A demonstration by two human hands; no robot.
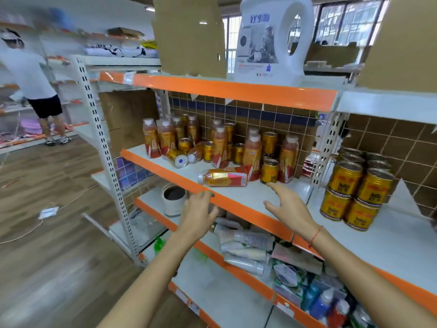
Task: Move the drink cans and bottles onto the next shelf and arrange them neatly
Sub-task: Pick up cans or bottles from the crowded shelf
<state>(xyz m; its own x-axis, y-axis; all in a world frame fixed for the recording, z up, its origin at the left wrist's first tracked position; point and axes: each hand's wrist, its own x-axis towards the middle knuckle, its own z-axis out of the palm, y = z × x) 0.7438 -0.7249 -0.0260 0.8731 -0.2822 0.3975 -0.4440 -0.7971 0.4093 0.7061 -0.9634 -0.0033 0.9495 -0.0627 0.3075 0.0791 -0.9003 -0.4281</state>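
bottle (223,177): gold-red, lying sideways | left grip (197,215), right grip (289,205): spread, empty

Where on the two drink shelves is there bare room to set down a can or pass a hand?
Free: the right shelf in front of and left of the stacked cans; the left shelf's front strip between the lying bottle and the orange edge, where the right hand reaches. Crowded: the back, packed with bottles and cans.

The left hand (197,215) is resting on the orange shelf edge (165,172). The right hand (289,205) is reaching, fingers spread, toward a gold can (269,171) beside a fallen bottle (223,177). Stacked cans (354,192) are sitting on the next shelf (390,237).
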